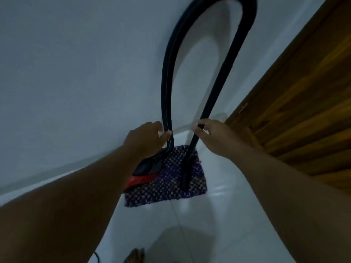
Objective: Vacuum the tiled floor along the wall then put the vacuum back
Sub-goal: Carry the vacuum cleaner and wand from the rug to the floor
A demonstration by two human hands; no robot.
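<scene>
A black vacuum hose [167, 76] arches high up against the white wall and comes down as a black wand [214, 88]. My left hand [146, 139] grips the hose's left leg just above the red and black vacuum body [144, 177], which sits partly hidden under my forearm. My right hand [214, 137] holds the wand on the right leg. The wand's lower end [187, 175] rests on a purple checked mat [171, 188] on the white tiled floor [218, 215].
A white wall [76, 73] fills the left and meets the floor at a pale skirting. A wooden door [303, 111] stands at the right. My bare foot [134, 255] and a thin black cord [96, 256] show at the bottom edge.
</scene>
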